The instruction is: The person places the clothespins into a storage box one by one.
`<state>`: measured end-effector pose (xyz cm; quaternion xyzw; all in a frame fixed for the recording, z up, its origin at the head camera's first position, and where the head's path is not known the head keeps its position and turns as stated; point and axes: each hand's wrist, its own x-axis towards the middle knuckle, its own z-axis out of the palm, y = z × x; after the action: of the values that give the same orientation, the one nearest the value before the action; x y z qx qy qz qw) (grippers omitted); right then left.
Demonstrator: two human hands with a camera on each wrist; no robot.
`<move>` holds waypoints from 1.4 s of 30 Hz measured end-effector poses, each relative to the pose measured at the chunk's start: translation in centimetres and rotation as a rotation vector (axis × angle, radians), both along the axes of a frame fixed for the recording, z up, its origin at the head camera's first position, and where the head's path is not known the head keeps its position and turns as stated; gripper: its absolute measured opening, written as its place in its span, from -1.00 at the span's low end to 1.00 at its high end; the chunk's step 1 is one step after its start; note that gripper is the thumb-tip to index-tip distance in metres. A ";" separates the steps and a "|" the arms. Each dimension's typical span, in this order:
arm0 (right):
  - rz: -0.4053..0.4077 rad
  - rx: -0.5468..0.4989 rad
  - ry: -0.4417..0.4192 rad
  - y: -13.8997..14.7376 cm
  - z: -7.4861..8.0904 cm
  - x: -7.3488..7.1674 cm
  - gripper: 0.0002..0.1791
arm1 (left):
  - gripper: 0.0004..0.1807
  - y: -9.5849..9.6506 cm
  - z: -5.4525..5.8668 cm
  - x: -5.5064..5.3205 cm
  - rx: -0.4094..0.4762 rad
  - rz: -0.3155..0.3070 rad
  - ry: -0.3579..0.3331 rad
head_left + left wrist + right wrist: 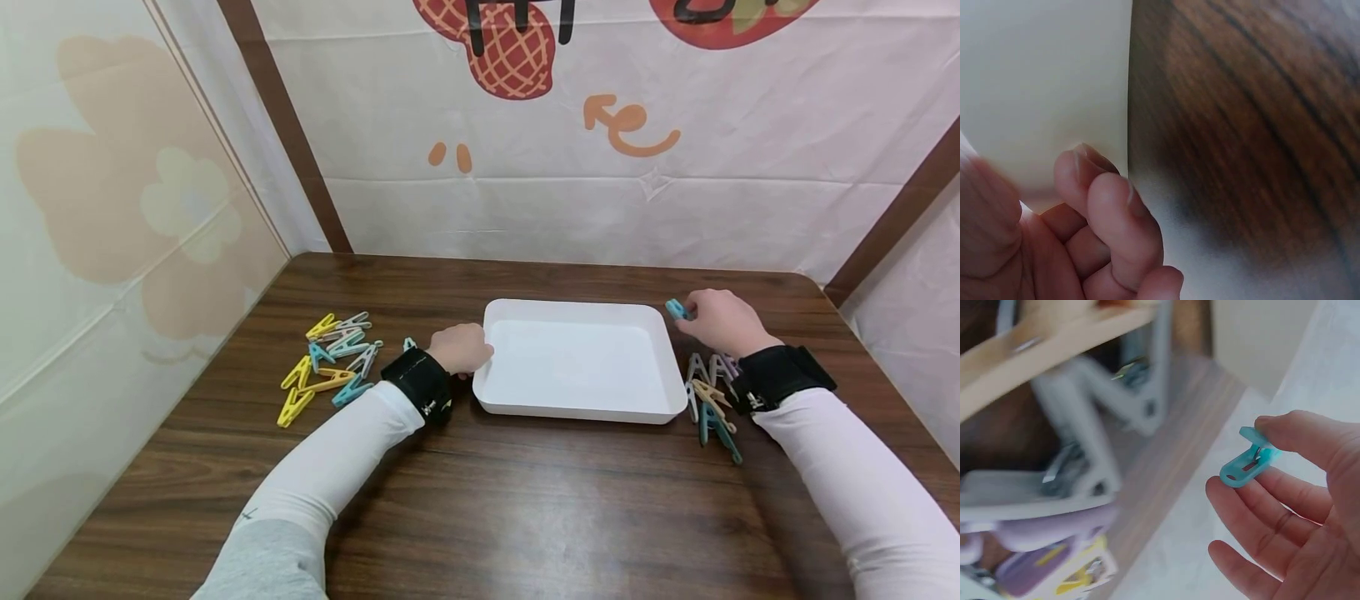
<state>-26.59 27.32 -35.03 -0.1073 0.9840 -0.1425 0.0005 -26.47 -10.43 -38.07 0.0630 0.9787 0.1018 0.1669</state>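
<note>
My left hand [460,348] is at the left rim of the white tray [577,358] and grips its edge. In the left wrist view, curled fingers [1119,219] lie against the tray's pale wall [1041,75]. Beyond the tray's right side, my right hand [723,321] pinches a turquoise clothespin [677,309] between thumb and fingers. The right wrist view shows that clothespin [1250,464] up close, with the thumb on one handle. Nearer the front, a pile of grey, beige, purple and dark green clothespins [708,396] is partly hidden by the right wrist.
To the left lies a loose pile of yellow, blue and grey clothespins [330,367]. One light-blue clothespin [408,342] shows just behind the left wrist. The brown wooden table [555,508] meets a printed cloth wall [570,217] at the back and another at the left.
</note>
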 end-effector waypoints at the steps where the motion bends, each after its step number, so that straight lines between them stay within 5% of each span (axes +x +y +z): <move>1: 0.010 -0.005 0.008 -0.3 0.3 0.1 -0.68 | -0.68 0.0 0.0 0.0 -0.002 -0.001 -0.001; 15: 0.184 0.012 0.087 -5.0 2.0 0.2 -0.70 | -0.68 -0.1 0.1 0.0 0.001 -0.008 -0.006; 30: 0.406 0.184 0.075 -7.0 -1.0 -0.6 -0.80 | -0.70 0.0 0.4 0.4 -0.002 -0.011 -0.001; 42: 0.421 0.271 0.086 -6.0 -2.0 -1.7 -0.77 | -0.70 -0.1 0.2 0.1 0.009 -0.016 -0.003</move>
<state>-28.31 21.29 -37.08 -0.3147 0.9492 -0.0014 0.0027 -26.33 -10.53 -37.84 0.0717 0.9774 0.1051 0.1687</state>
